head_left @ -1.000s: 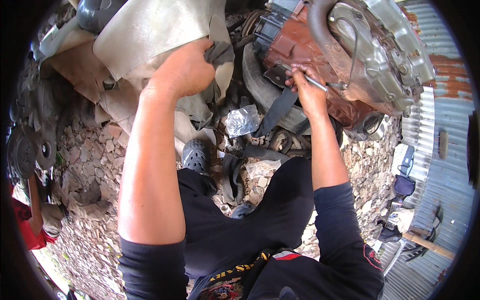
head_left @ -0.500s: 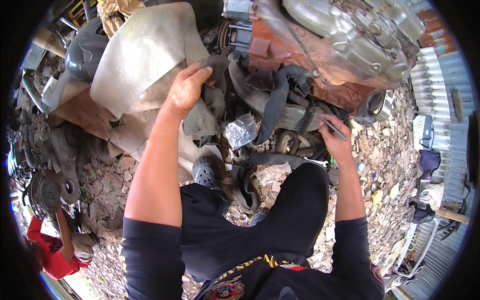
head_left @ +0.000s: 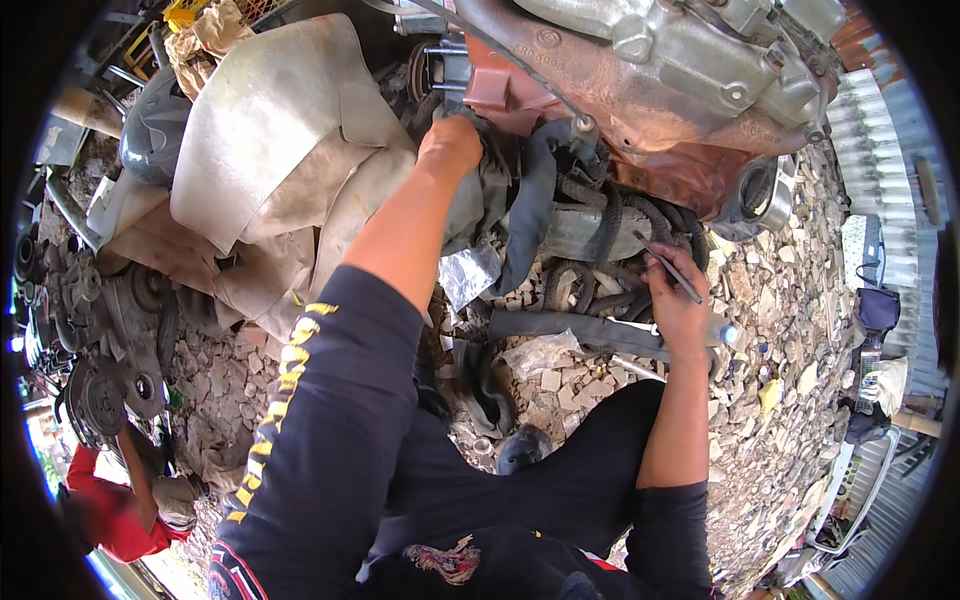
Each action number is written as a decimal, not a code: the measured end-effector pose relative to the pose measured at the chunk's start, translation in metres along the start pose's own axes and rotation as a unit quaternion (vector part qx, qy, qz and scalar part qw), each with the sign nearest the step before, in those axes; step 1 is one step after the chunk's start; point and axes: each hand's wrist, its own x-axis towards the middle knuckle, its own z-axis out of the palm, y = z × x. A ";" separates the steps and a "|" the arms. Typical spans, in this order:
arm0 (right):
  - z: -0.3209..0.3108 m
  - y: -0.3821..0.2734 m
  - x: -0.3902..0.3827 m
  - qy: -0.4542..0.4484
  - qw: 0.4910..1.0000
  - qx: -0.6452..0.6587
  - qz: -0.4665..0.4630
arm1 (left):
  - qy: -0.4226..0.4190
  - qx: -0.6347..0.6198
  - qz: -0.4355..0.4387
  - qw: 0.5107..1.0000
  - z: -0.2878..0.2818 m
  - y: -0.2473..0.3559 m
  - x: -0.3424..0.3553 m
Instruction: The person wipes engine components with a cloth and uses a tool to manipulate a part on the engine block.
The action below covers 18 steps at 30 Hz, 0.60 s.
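Observation:
My left hand [head_left: 452, 143] is closed at the upper middle, reaching beside the engine. It seems to grip a limp dark grey rag [head_left: 492, 180], though its fingertips are hidden. My right hand [head_left: 676, 300] pinches a slim dark pen-like tool [head_left: 677, 272] that points up and left, over black hoses [head_left: 610, 225]. Just right of the rag hangs a flat dark rubber strip [head_left: 527, 215]. Beyond both hands lies a rusty and silver engine [head_left: 650, 70] with a reddish-brown block. Pale stiff sheets [head_left: 270, 110] are piled to the left of my left arm.
Broken stones [head_left: 780, 300] cover the ground. Clear plastic [head_left: 468, 275] and a flattened dark tube [head_left: 570, 330] lie before me. Metal parts [head_left: 105, 290] heap at far left, near a person in red [head_left: 110, 505]. Corrugated sheets [head_left: 880, 150] stand at right.
My left hand has moved right and slightly forward, toward the engine, and the grey rag moved with it. My right hand has shifted slightly down, still holding the tool. The view has shifted slightly.

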 end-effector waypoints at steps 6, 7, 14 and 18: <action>-0.003 0.032 0.007 0.035 0.999 -0.032 -0.003 | 0.003 0.053 0.059 0.997 -0.009 0.008 -0.001; 0.006 0.029 0.008 0.024 0.999 -0.028 -0.014 | -0.014 0.095 0.075 0.993 -0.009 0.004 0.006; 0.034 0.022 0.015 0.009 0.999 0.020 0.032 | -0.027 0.142 0.117 0.983 -0.018 0.004 -0.020; 0.041 0.027 0.019 0.019 0.998 0.063 0.025 | -0.025 0.183 0.128 0.974 -0.021 0.003 -0.026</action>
